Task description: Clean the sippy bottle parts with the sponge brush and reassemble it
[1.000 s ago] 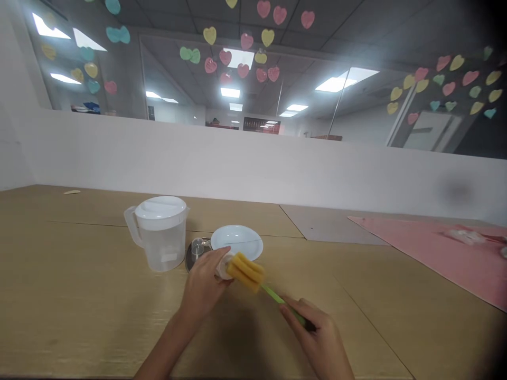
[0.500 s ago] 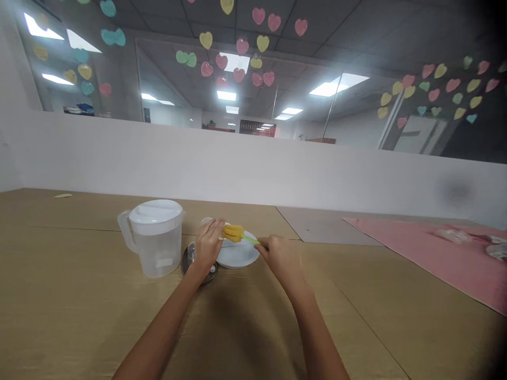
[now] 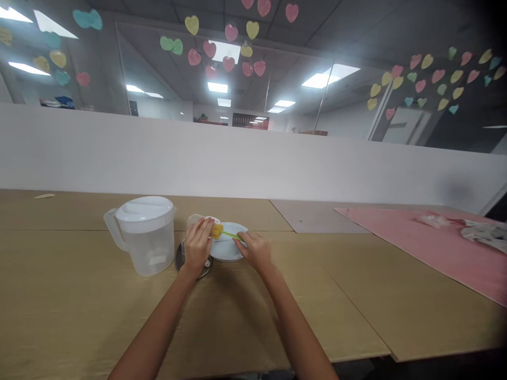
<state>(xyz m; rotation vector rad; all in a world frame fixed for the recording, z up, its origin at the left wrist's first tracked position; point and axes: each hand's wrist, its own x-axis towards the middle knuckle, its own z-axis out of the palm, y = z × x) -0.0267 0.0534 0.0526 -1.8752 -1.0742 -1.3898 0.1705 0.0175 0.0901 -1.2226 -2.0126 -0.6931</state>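
Observation:
My right hand (image 3: pixel 255 250) is closed on the thin green handle of a cup brush with a yellow sponge head (image 3: pixel 217 231). My left hand (image 3: pixel 198 245) is wrapped round a translucent cup (image 3: pixel 193 218), which is mostly hidden behind the fingers. The sponge head sits at the cup's mouth, partly out of sight. Behind and below the hands lies a white plate (image 3: pixel 227 252) on the table. A dark, shiny round lid-like piece (image 3: pixel 205 270) is beneath my left hand, partly covered by it.
A translucent lidded pitcher (image 3: pixel 148 240) stands to the left of my left hand. On the right lies a pink cloth (image 3: pixel 415 245) with crumpled items on it. A small pale flat piece (image 3: pixel 45 196) rests at the far left, before the white wall (image 3: pixel 237 163).
The right hand has moved closer to the left, and less of the yellow sponge shows beside the left hand. The view has shifted slightly, so the table's front edge is visible.

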